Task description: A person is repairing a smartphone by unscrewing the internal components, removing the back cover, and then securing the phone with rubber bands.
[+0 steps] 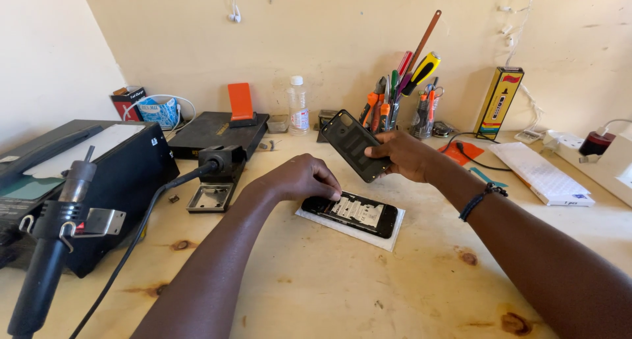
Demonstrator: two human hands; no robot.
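Note:
An opened black phone (359,214) lies face down on a white pad (384,237) in the middle of the wooden bench, its insides showing. My left hand (299,178) rests on the phone's near left corner, fingertips pressing down. My right hand (401,155) holds the phone's black back cover (352,143) lifted and tilted above the bench, just behind the phone.
A hot-air tool (56,234) on a holder and a black machine (99,174) stand at the left. Behind are a black heating plate (210,131), an orange stand (241,103), a clear bottle (298,106), a cup of screwdrivers (392,108), a yellow box (499,103) and a white power strip (602,164).

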